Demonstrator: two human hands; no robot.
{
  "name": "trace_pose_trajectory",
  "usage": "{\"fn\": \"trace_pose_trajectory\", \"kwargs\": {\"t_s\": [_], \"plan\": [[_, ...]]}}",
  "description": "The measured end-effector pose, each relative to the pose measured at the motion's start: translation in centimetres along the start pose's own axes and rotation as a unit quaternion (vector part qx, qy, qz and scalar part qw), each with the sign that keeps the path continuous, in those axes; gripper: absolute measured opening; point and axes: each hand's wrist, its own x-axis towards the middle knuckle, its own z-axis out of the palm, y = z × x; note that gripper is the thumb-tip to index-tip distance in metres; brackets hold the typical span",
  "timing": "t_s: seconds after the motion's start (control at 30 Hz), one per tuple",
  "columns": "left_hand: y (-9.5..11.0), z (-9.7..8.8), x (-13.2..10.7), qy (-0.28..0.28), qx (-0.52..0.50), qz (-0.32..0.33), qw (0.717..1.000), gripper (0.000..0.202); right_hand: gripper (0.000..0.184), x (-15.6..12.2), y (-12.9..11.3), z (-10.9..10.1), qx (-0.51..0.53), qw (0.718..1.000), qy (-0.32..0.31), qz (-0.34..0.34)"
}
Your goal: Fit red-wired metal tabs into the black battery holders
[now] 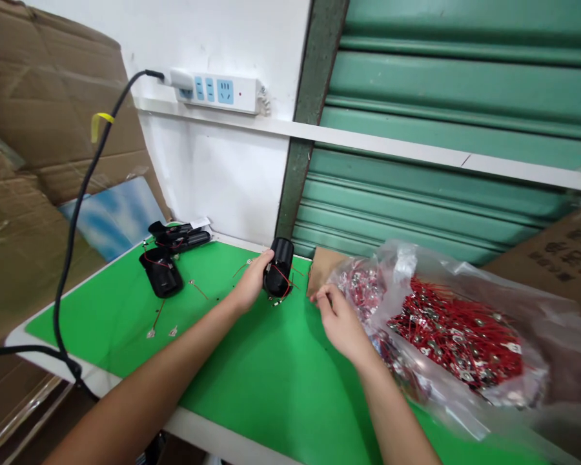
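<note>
My left hand (254, 282) is closed on the side of a black plastic housing (283, 255), a short tube shape. Thin red wires with small metal ends stick out around the housing's lower end. To its right, my right hand (337, 316) has thumb and fingertips pinched together in front of a small cardboard piece (323, 263); whatever is between them is too small to make out. Right beside that hand lies a clear plastic bag (397, 258), spread around a large heap of red wires with metal contacts (458, 336).
More black housings (161, 271) lie at the table's far left, with loose wired contacts (173, 331) on the green tabletop (266, 368). A black cable (80, 200) hangs from a power strip (217, 90) at the left. Cardboard boxes (556, 258) flank both sides.
</note>
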Motion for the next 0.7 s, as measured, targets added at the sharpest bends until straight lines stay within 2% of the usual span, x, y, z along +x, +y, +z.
{"fn": "trace_pose_trajectory", "kwargs": {"t_s": [0.07, 0.13, 0.27, 0.37, 0.43, 0.57, 0.7], "plan": [[0.4, 0.4, -0.5, -0.008, -0.008, -0.037, 0.999, 0.053, 0.021, 0.2, 0.0, -0.1, 0.16, 0.985, -0.007, 0.069], [0.7, 0.8, -0.9, -0.006, -0.014, -0.058, 0.998, 0.049, 0.027, 0.3, -0.3, 0.2, 0.258, 0.96, -0.012, 0.112], [0.9, 1.1, -1.1, -0.018, 0.008, -0.07, 0.997, 0.047, 0.046, 0.4, -1.4, 0.4, 0.376, 0.914, 0.017, 0.154], [0.7, 0.9, -1.1, -0.052, 0.041, -0.11, 0.992, 0.059, 0.053, 0.5, -2.1, 0.2, 0.433, 0.886, 0.035, 0.163], [0.3, 0.8, -1.2, -0.089, 0.072, -0.126, 0.986, 0.07, 0.047, 0.5, -2.3, 0.1, 0.431, 0.889, 0.041, 0.147], [-0.5, 0.9, -1.5, -0.148, 0.117, -0.11, 0.976, 0.081, 0.028, 0.4, -2.1, 0.3, 0.389, 0.913, 0.062, 0.106], [-0.9, 1.2, -1.6, -0.165, 0.132, -0.12, 0.97, 0.083, 0.029, 0.2, -1.9, 0.6, 0.325, 0.941, 0.054, 0.078]]}}
